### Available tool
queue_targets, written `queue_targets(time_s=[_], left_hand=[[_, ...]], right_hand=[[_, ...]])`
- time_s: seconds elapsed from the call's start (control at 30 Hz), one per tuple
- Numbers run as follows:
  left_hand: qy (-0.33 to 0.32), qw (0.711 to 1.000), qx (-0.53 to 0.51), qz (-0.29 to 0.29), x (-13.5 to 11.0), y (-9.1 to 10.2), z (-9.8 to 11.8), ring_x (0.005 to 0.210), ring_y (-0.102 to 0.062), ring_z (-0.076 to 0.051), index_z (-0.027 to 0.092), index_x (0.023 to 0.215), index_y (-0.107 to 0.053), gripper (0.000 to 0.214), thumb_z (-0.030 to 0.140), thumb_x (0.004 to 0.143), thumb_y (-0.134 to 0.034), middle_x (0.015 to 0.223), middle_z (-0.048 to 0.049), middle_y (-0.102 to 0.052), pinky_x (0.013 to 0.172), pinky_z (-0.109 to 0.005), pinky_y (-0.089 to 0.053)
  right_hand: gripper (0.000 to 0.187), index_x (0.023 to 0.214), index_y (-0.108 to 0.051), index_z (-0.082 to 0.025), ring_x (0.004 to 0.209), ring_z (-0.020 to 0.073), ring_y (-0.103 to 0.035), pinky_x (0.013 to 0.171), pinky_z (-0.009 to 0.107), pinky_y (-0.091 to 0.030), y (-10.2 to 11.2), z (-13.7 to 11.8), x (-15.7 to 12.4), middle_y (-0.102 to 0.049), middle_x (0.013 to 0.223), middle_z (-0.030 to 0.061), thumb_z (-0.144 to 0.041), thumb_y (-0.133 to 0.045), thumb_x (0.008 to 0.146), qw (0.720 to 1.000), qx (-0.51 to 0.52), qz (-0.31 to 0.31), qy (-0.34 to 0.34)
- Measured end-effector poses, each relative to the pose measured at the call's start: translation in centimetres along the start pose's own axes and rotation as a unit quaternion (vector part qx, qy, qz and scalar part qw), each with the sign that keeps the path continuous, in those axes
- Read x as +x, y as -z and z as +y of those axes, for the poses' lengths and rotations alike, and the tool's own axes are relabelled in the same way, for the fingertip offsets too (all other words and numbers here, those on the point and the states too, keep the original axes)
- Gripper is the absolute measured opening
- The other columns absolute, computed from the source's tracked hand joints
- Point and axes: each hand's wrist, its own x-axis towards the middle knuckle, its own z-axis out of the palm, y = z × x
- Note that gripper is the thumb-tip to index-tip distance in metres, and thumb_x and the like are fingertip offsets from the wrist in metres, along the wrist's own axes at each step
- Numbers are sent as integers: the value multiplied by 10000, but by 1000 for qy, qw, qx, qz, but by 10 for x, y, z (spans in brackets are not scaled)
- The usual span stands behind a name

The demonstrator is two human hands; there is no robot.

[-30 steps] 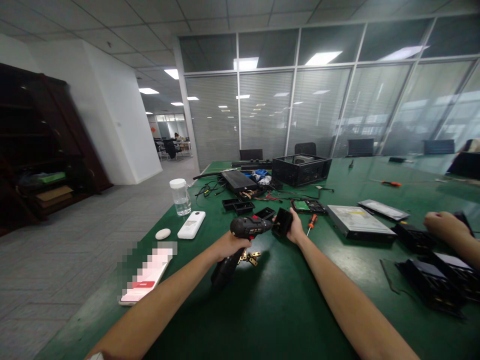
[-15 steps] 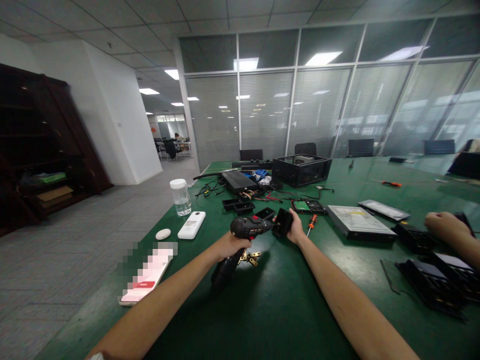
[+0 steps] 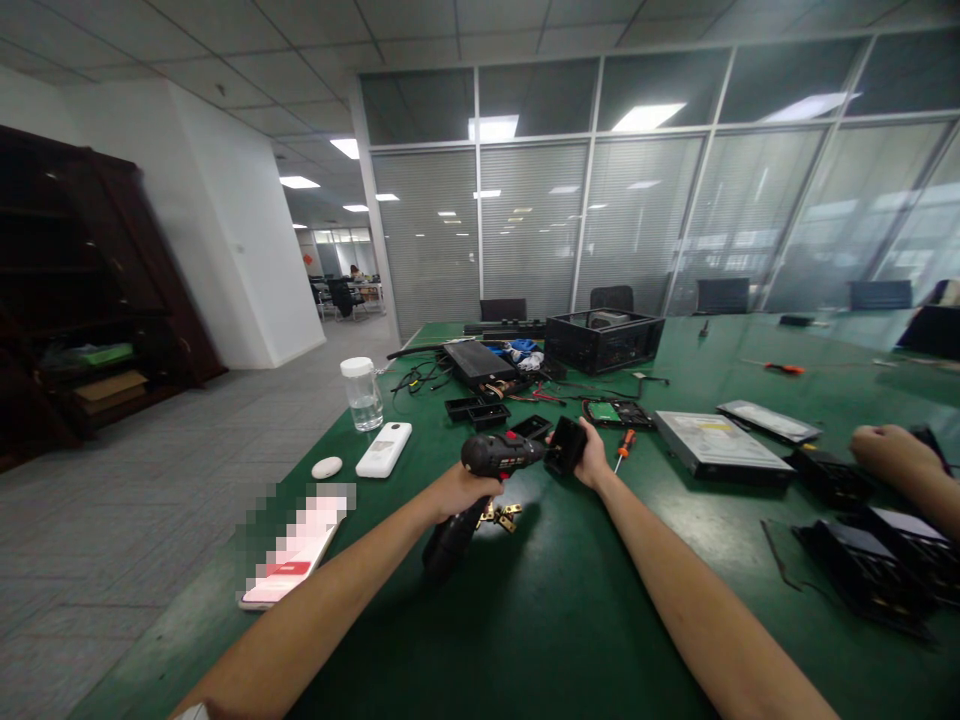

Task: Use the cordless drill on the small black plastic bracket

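My left hand (image 3: 466,488) is closed round the grip of a black cordless drill (image 3: 495,455), whose nose points right. In my right hand (image 3: 592,460) a small black box-like part (image 3: 565,446) stands tilted up, facing the drill. The drill's tip meets or nearly meets this part; the exact contact is too small to make out. Beneath the drill lies a small pile of brass-coloured metal pieces (image 3: 507,517). Just behind the held part is another black open part (image 3: 531,428). To the right of my right hand rests an orange-handled screwdriver (image 3: 626,444).
Two black trays (image 3: 477,412), a black computer case (image 3: 604,338) and tangled cables stand farther back. A silver optical drive (image 3: 720,446) lies at right, near another person's hand (image 3: 892,455). Leftward are a clear jar (image 3: 362,398), a white device (image 3: 384,450) and a phone (image 3: 300,555).
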Motion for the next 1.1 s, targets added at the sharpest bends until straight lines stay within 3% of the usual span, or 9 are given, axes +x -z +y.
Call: queue_targets(time_s=[1.1], left_hand=[[10, 1000, 3, 0, -3, 0, 4, 510, -457, -104, 125, 644, -530, 108, 229, 614, -532, 546, 5, -517, 490, -227, -354]], right_hand=[[402, 804, -576, -153, 657, 215, -611, 574, 331, -478, -6, -2, -6, -637, 684, 80, -498, -380, 749, 1000, 5, 0, -4]])
